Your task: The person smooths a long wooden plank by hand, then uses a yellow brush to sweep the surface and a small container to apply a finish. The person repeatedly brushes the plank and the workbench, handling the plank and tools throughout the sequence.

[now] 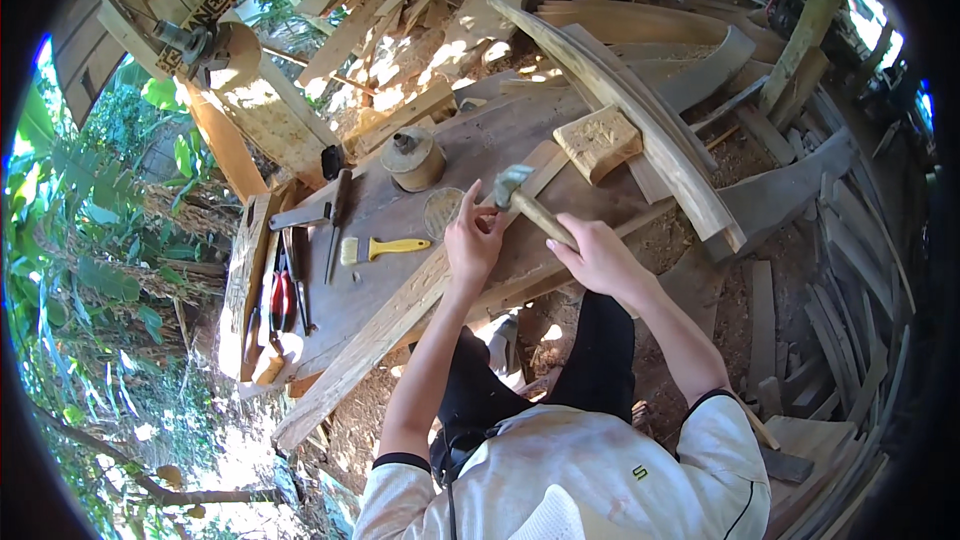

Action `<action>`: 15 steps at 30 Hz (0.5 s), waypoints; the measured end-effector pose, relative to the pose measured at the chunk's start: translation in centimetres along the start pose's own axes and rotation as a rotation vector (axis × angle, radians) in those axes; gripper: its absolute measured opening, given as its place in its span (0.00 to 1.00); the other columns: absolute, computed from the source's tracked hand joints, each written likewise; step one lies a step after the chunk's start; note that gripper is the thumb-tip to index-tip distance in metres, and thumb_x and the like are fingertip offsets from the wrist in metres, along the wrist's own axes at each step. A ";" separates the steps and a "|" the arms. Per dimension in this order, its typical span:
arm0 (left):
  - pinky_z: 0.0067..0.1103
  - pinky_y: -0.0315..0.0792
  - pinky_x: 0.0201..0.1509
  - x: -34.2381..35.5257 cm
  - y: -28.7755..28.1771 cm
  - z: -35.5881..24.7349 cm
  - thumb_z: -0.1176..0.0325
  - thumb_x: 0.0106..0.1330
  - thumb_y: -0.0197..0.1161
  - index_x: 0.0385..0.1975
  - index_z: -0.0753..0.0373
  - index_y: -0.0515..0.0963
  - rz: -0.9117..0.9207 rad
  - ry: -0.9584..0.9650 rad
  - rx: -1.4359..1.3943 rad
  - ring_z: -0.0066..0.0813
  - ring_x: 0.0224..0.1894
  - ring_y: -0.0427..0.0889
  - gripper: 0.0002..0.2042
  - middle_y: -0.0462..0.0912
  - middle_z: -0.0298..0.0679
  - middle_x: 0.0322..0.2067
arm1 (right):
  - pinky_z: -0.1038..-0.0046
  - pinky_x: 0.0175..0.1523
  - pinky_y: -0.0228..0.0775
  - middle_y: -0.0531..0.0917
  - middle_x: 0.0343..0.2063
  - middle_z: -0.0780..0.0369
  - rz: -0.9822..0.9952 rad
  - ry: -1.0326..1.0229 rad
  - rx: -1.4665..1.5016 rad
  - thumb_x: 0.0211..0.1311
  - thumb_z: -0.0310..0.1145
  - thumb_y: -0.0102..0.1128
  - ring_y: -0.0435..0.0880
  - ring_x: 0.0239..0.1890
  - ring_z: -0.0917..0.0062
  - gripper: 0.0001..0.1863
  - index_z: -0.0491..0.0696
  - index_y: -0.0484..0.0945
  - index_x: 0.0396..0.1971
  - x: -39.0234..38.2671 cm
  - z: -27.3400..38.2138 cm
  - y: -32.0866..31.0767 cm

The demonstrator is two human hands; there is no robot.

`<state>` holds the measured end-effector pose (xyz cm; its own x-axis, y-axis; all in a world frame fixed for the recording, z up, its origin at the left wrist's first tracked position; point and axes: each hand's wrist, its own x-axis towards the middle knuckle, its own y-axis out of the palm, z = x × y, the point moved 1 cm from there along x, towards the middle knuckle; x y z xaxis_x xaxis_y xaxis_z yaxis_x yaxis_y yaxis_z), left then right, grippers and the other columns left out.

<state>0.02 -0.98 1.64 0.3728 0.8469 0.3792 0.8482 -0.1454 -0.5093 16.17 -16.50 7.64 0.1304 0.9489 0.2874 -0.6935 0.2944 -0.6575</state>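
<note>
My right hand [597, 252] is closed round the wooden handle of a hammer [540, 216]. The hammer's metal head is just above and beside the fingers of my left hand [474, 243]. My left hand rests at a long wooden plank [385, 325] that lies slantwise across the workbench [385, 275]. Its index finger points up while the thumb and other fingers come together in a pinch; whatever they hold is too small or hidden to make out. Close by on the left are a round clear lid or dish [443, 212] and a paintbrush [392, 249] with a yellow handle.
A squat round container [413, 159] stands farther back on the bench. Red-handled pliers [284, 300] and a long thin tool [338, 215] lie at the left end. A thick wood block [598, 143] and long curved boards [640, 130] occupy the right side. Offcuts are piled beyond.
</note>
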 end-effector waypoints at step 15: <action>0.25 0.68 0.26 -0.2 -1.2 1.3 0.69 0.62 0.71 0.37 0.62 0.88 0.047 -0.041 -0.019 0.24 0.18 0.74 0.07 0.79 0.39 0.16 | 0.72 0.19 0.70 0.78 0.22 0.61 0.044 0.317 0.640 0.79 0.40 0.51 0.79 0.12 0.78 0.16 0.39 0.70 0.49 4.6 -5.0 5.6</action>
<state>-1.52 -0.29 1.21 0.3967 0.8593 0.3228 0.8373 -0.1947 -0.5108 16.49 -9.89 1.79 0.2249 0.9743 -0.0103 -0.9699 0.2229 -0.0985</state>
